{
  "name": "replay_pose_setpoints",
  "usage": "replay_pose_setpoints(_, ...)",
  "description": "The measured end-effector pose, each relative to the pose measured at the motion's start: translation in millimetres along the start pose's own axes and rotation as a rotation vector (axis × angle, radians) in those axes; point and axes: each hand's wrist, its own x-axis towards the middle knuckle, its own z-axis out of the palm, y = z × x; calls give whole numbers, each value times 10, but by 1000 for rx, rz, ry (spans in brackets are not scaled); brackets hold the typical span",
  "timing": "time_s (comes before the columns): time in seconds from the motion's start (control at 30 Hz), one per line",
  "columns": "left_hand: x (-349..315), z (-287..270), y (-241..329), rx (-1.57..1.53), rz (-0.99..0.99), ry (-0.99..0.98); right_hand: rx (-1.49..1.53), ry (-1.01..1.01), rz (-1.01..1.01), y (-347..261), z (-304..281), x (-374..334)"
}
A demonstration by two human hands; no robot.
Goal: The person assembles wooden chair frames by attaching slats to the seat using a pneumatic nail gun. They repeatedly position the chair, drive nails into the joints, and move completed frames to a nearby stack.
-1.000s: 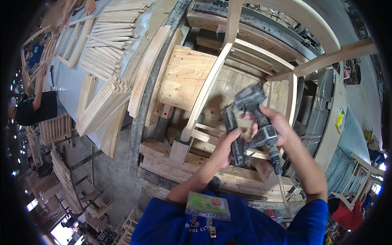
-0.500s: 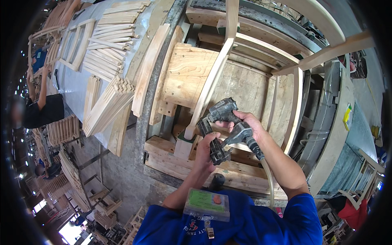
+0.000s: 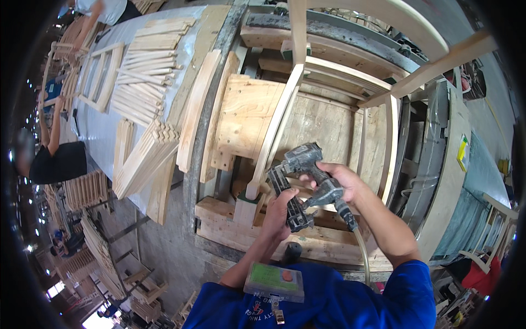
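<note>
Between my two hands is a dark, worn air nail gun (image 3: 304, 159), with a clear hose (image 3: 362, 253) running from its handle down past my right forearm. My right hand (image 3: 341, 182) is wrapped round the handle. Lower on the tool, my left hand (image 3: 280, 215) grips the magazine, its fingers partly hidden behind it. Just beyond the gun stands a pale wooden chair frame (image 3: 280, 118), its near leg end resting on a green-topped block (image 3: 247, 204) of the wooden jig (image 3: 219, 216).
Left of the jig, a table (image 3: 104, 123) bears stacked slats (image 3: 145, 156) and loose wooden sticks (image 3: 143, 77). A co-worker in black (image 3: 59, 163) works at its far left, and another person (image 3: 112, 10) stands at the top left. A grey rail (image 3: 430, 142) runs along the right.
The view has shifted slightly, and the nail gun with both hands sits a little lower and further right. A second person has come into view at the top left.
</note>
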Motion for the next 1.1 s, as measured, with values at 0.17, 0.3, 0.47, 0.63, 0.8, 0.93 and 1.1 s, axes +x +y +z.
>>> replay_pose_setpoints(0.17, 663, 349, 240, 793, 120, -232, -885, 500, -232, -276, 129, 36)
replay_pose_setpoints(0.3, 1213, 792, 638, 1547, 728, -27, -1003, 681, -382, -652, -249, 529)
replay_pose_setpoints(0.47, 1952, 896, 1391, 1734, 1550, 480, -558, 508, -243, -1224, -583, 1237)
replay_pose_setpoints(0.63, 2239, 1046, 1436, 1916, 1271, 420, -451, 526, -271, -1612, -892, 1981)
replay_pose_setpoints(0.8, 2239, 1025, 1445, 1958, 1228, 444, -464, 440, -196, -1840, -818, 2303)
replay_pose_setpoints(0.93, 2245, 1048, 1465, 1957, 1244, 445, -486, 420, -167, -1896, -839, 2395)
replay_pose_setpoints(1.1, 2222, 1031, 1463, 1942, 1243, 429, -497, 461, -174, -1837, -889, 2514)
